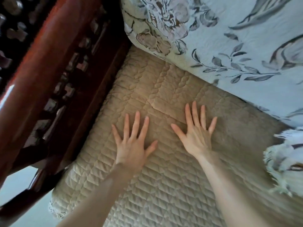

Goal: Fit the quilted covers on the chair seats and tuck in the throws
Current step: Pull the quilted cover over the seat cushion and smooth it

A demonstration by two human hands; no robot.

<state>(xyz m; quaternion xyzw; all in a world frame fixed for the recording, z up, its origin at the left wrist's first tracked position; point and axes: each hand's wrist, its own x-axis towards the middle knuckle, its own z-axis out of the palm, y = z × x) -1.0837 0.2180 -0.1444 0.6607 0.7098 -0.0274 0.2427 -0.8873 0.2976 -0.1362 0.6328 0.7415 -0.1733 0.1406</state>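
Pale floor (19, 182) shows only as a sliver below the dark carved armrest (49, 76), which I take as my marker for everything else. Just beside the armrest, filling the seat, lies the beige quilted cover (164, 190). Its near corner hangs a little past the seat edge under the armrest's front post.

Both hands lie flat on the cover, palms down and fingers spread wide, holding nothing. The left hand (131, 149) is nearer the armrest and the right hand (196, 138) further from it. A crease (164, 110) in the quilting runs just beyond the fingertips. On the side of the cover away from the armrest, the floral throw (237, 43) bulges up and drapes onto the cover's edge, with a fringed end (282, 163) well apart from the armrest.

I judge this to be the smoothing step, with the cover on the seat and pressed flat. Next, I reckon, the crease wants sweeping out toward the armrest. Then the throw's loose edge needs pushing down behind the cover. Blur at the edges keeps me from telling whether the far corners are seated.
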